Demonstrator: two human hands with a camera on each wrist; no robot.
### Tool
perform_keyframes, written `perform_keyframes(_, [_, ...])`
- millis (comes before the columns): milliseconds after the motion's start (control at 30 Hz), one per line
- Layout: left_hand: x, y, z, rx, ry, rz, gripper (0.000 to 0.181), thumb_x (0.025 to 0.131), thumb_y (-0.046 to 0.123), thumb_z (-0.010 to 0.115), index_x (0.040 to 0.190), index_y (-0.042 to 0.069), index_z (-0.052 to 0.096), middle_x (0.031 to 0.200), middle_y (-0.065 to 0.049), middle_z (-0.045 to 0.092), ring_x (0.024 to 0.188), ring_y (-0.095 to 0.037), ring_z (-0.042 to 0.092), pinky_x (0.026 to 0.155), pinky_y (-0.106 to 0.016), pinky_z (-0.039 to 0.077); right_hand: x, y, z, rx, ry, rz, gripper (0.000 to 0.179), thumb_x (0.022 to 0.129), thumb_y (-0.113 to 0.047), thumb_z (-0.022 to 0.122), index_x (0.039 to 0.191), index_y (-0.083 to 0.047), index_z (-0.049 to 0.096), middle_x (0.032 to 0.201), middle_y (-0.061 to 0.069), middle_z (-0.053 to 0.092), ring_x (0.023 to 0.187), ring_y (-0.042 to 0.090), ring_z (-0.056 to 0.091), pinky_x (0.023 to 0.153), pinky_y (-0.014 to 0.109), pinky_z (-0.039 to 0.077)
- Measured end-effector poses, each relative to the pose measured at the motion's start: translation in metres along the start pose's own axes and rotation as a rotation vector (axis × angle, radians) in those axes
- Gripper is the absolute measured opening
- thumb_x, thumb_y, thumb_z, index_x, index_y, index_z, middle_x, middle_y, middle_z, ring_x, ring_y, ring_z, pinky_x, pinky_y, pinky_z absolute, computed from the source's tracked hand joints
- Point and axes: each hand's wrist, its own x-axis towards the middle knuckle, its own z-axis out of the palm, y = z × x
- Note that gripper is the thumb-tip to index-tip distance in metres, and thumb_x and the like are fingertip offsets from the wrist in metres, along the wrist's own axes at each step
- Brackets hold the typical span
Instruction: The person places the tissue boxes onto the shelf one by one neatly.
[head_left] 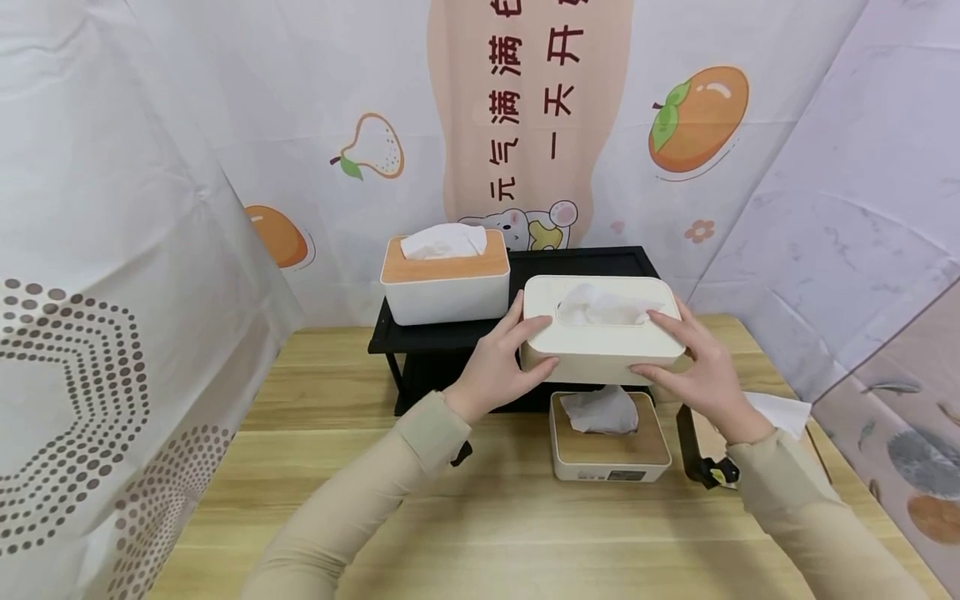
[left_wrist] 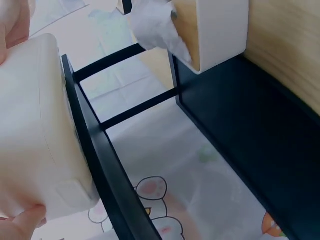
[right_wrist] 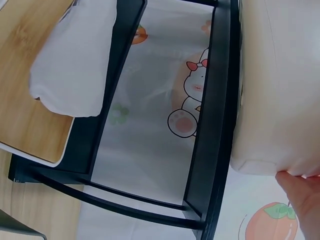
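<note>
Both hands grip a cream tissue box point(head_left: 603, 342) from its two ends, over the front part of a black two-tier rack's top shelf point(head_left: 577, 263). My left hand point(head_left: 498, 362) has its thumb on the front wall and fingers at the top edge. My right hand point(head_left: 705, 367) holds the opposite end much the same way. White tissue point(head_left: 607, 305) pokes out of the lid's slot. In the wrist views the box point(right_wrist: 280, 90) lies right beside the shelf's edge; whether its underside rests on the shelf I cannot tell.
A white tissue box with a wooden lid point(head_left: 450, 296) stands on the top shelf's left. Another wood-lidded box point(head_left: 611, 450) sits low at the rack's front, below the held one. Partly behind my right forearm is a dark-sided box with tissue point(head_left: 780, 412).
</note>
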Motion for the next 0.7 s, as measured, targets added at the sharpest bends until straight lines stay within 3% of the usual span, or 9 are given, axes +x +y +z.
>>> perform_keyframes(233, [0.01, -0.004, 0.0, 0.006, -0.048, -0.047, 0.05, 0.083, 0.016, 0.071, 0.129, 0.004, 0.055, 0.146, -0.034, 0.028, 0.132, -0.04, 0.04, 0.097, -0.04, 0.046, 0.01, -0.005, 0.001, 0.008, 0.036, 0.085, 0.064, 0.069, 0.002, 0.081, 0.128, 0.001, 0.057, 0.145, 0.027, 0.037, 0.127, 0.035, 0.045, 0.085, -0.002, 0.036])
perform_keyframes(533, [0.02, -0.011, 0.0, 0.049, -0.072, -0.077, 0.05, 0.086, 0.014, 0.068, 0.133, 0.005, 0.052, 0.148, -0.031, 0.028, 0.132, -0.039, 0.041, 0.099, -0.04, 0.045, 0.024, 0.0, 0.005, -0.018, 0.066, 0.128, 0.06, 0.072, -0.005, 0.08, 0.126, 0.004, 0.057, 0.142, 0.028, 0.04, 0.122, 0.043, 0.048, 0.087, -0.003, 0.034])
perform_keyframes(600, [0.023, -0.012, 0.0, 0.058, -0.08, -0.083, 0.048, 0.088, 0.013, 0.067, 0.133, 0.005, 0.052, 0.148, -0.031, 0.028, 0.129, -0.039, 0.045, 0.099, -0.04, 0.045, 0.027, 0.001, 0.006, -0.029, 0.056, 0.134, 0.06, 0.074, -0.007, 0.08, 0.128, 0.004, 0.056, 0.142, 0.03, 0.04, 0.124, 0.044, 0.047, 0.091, 0.003, 0.038])
perform_keyframes(700, [0.028, -0.013, 0.0, 0.08, -0.098, -0.109, 0.046, 0.09, 0.012, 0.064, 0.134, 0.005, 0.051, 0.149, -0.031, 0.027, 0.116, -0.037, 0.057, 0.096, -0.038, 0.048, 0.032, 0.003, 0.007, -0.066, 0.046, 0.133, 0.059, 0.076, -0.01, 0.079, 0.128, 0.003, 0.055, 0.141, 0.03, 0.041, 0.125, 0.043, 0.046, 0.094, 0.025, 0.047])
